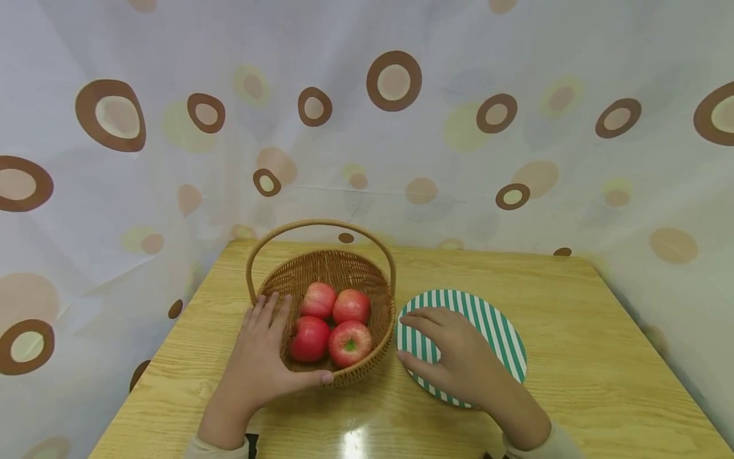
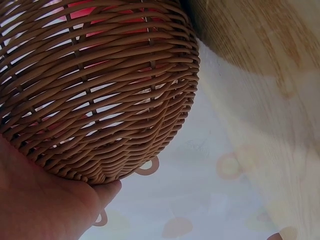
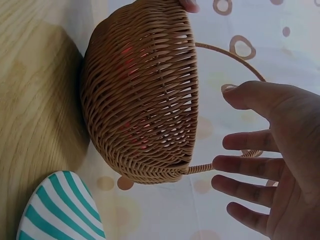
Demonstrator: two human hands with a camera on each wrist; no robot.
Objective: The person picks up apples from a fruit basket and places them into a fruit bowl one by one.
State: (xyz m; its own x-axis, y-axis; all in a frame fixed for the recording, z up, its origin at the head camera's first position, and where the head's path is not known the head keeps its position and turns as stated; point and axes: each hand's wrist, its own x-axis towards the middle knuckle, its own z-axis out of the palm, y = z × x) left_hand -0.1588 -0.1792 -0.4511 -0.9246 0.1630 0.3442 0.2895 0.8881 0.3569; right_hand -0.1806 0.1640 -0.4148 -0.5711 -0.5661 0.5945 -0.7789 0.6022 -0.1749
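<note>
Clock is centring on the tabletop, 12 at its far edge. Spotted cloth (image 1: 344,146) is hanging behind and to both sides. Wooden table (image 1: 579,357) is filling the lower view. Wicker basket (image 1: 327,262) is standing at about 10 o'clock, its handle (image 1: 323,222) arching overhead. Round striped mat (image 1: 497,328) is lying flat at about 3 o'clock, just beside the basket. Left hand (image 1: 265,360) is resting on the basket rim, straight fingers spreading at the basket's own 9 o'clock, thumb lying along the rim near 6; it is touching, not clenching. Right hand (image 1: 459,354) is hovering over the mat, released, fingers pointing toward the basket without touching it, holding nothing. Four apples (image 1: 309,339) are sitting together inside the basket, at 11, 1, 5 and 7 of their cluster, the 5 o'clock one (image 1: 350,344) showing its green-tinged hollow. Risks, as judged: the left hand alone is bearing on the rim, so pressing down there could be tipping the round-sided basket toward 8 o'clock and sending apples over the low near edge; nothing is steadying its 3 o'clock side. A sideways push could be sliding the basket onto the mat.
</note>
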